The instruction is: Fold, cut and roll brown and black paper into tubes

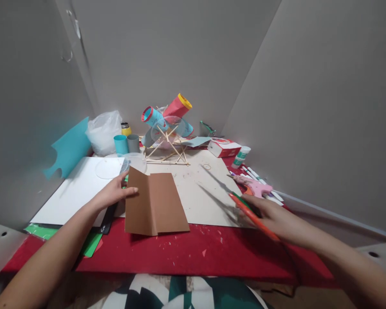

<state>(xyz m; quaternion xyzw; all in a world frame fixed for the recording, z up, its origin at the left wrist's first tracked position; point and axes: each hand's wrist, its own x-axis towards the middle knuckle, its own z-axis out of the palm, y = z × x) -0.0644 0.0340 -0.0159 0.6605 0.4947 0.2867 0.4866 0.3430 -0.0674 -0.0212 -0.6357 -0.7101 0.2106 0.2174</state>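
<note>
My left hand (124, 189) pinches the left edge of a folded sheet of brown card paper (167, 199), thumb on its front face. The paper has an upright crease left of its middle and stands partly opened near the table's front edge. In my right hand (263, 208) is a pair of scissors (244, 206) with orange and green handles. The blades point left and away from me, over the white board (209, 214), apart from the brown paper. Motion blurs the blades slightly.
A wooden stick frame (167, 150) carrying colored paper tubes (176, 107) stands at the back. Cups (121, 144) and a plastic bag (104, 133) are behind left. A pink glue gun (254, 186), markers (273, 193) and a red box (225, 148) lie right. White sheets (80, 189) lie left.
</note>
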